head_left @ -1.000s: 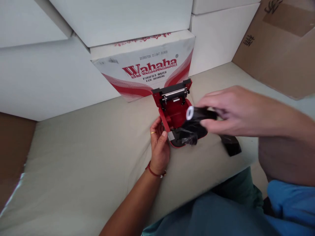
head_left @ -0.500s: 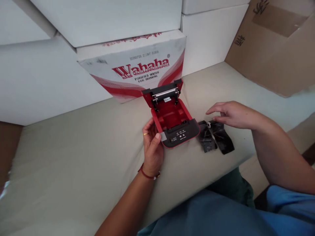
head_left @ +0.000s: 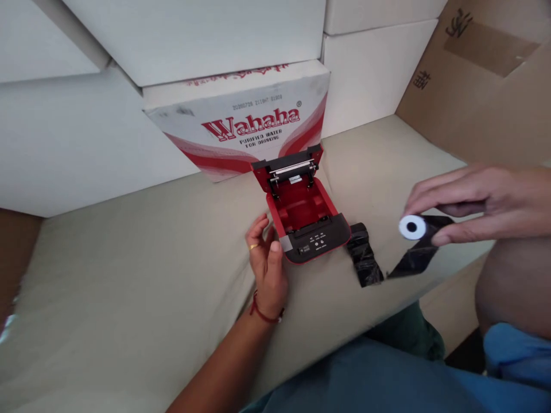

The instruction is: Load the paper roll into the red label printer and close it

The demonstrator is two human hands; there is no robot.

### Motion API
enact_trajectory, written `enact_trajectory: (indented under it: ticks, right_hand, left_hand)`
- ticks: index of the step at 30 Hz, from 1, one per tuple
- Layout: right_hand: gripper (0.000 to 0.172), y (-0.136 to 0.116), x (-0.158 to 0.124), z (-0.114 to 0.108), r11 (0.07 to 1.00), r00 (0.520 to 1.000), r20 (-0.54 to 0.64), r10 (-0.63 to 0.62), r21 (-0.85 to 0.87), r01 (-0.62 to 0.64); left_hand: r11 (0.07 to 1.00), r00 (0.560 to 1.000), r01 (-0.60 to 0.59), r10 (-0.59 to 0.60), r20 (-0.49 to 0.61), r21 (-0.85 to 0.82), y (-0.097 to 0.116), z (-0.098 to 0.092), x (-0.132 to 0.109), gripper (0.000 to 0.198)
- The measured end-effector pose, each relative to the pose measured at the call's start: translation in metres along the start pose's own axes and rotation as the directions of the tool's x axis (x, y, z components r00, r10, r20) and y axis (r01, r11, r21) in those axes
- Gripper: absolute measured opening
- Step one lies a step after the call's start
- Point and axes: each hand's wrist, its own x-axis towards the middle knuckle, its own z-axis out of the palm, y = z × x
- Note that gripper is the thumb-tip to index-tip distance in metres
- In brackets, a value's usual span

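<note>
A red and black printer [head_left: 318, 241] rests on the table with its lid raised, showing a red, hollow compartment. My left hand [head_left: 269, 267] holds the printer's left front corner, thumb at the front and fingers along the side. Between the thumb and fingers of my right hand [head_left: 469, 206] is a small white paper roll [head_left: 412, 227], its round end with a dark core facing me. Black plastic wrapping [head_left: 364, 255] lies right of the printer, and a strip of it stretches up to the roll.
Behind the printer stands a Wahaha carton [head_left: 258, 123], with white boxes [head_left: 374, 74] stacked around it. A brown cardboard box [head_left: 482, 97] is at the back right. The table [head_left: 142, 298] extends to the left.
My right hand has picked up the white roll from the black wrapping and moved right, pulling part of the wrapping with it. My left hand remains at the printer.
</note>
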Motion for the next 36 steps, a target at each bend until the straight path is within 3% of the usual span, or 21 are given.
enact_trajectory:
  ticks: [2, 5, 8, 10, 12, 15, 18, 22, 24, 26, 28, 30, 31, 36]
  right_hand:
    - [0.037, -0.027, 0.023, -0.003, 1.0, 1.0, -0.014, -0.023, -0.02, 0.022]
    - [0.035, -0.078, 0.072, 0.001, 0.996, 0.997, -0.019, -0.081, -0.039, 0.08]
    - [0.029, -0.119, 0.109, 0.003, 0.99, 0.993, 0.024, -0.112, -0.08, 0.114]
    - [0.028, -0.135, 0.122, 0.006, 0.987, 0.996, 0.055, -0.077, -0.141, 0.084]
    - [0.029, -0.143, 0.127, 0.01, 0.979, 0.997, 0.071, -0.044, -0.197, 0.057]
    - [0.031, -0.147, 0.133, 0.019, 0.973, 0.996, 0.088, -0.03, -0.224, 0.049]
    - [0.038, -0.148, 0.139, 0.028, 0.977, 0.998, 0.068, -0.017, -0.209, 0.031]
    - [0.034, -0.14, 0.132, 0.026, 0.99, 0.995, 0.032, -0.1, -0.094, 0.102]
    - [0.024, -0.132, 0.121, 0.018, 0.985, 0.983, -0.073, -0.169, 0.03, 0.172]
    - [0.027, -0.122, 0.111, 0.008, 0.971, 0.932, -0.327, -0.154, 0.125, 0.205]
    - [0.032, -0.111, 0.109, 0.001, 0.971, 0.809, -0.584, -0.07, 0.147, 0.19]
    - [0.035, -0.099, 0.117, 0.0, 0.976, 0.703, -0.709, -0.054, 0.111, 0.186]
    - [0.038, -0.094, 0.124, 0.001, 0.975, 0.688, -0.722, -0.079, 0.088, 0.205]
    - [0.046, -0.08, 0.15, 0.021, 0.919, 0.742, -0.616, -0.265, 0.071, 0.388]
  left_hand:
    - [0.954, 0.972, -0.232, 0.234, 0.012, 0.19, 0.004, -0.002, -0.005, 0.042]
    - [0.749, 0.835, -0.548, 0.518, 0.185, 0.373, 0.014, -0.006, -0.013, 0.055]
    - [0.521, 0.67, -0.741, 0.619, 0.41, 0.424, 0.024, -0.005, -0.019, 0.062]
    - [0.444, 0.622, -0.783, 0.58, 0.526, 0.436, 0.029, -0.002, -0.021, 0.063]
    - [0.427, 0.633, -0.774, 0.517, 0.576, 0.468, 0.031, 0.001, -0.021, 0.062]
    - [0.421, 0.663, -0.749, 0.49, 0.566, 0.512, 0.032, 0.005, -0.02, 0.062]
    - [0.398, 0.658, -0.752, 0.491, 0.571, 0.525, 0.032, 0.006, -0.019, 0.061]
    - [0.38, 0.664, -0.747, 0.475, 0.578, 0.545, 0.034, 0.007, -0.02, 0.055]
    - [0.373, 0.662, -0.748, 0.474, 0.58, 0.55, 0.036, 0.008, -0.02, 0.052]
    - [0.362, 0.66, -0.75, 0.473, 0.584, 0.554, 0.038, 0.009, -0.02, 0.048]
    - [0.35, 0.661, -0.748, 0.469, 0.586, 0.564, 0.039, 0.01, -0.02, 0.044]
    - [0.337, 0.668, -0.741, 0.463, 0.582, 0.581, 0.04, 0.011, -0.02, 0.04]
    - [0.332, 0.67, -0.738, 0.463, 0.58, 0.587, 0.041, 0.012, -0.021, 0.04]
    - [0.32, 0.665, -0.741, 0.472, 0.579, 0.59, 0.041, 0.011, -0.021, 0.038]
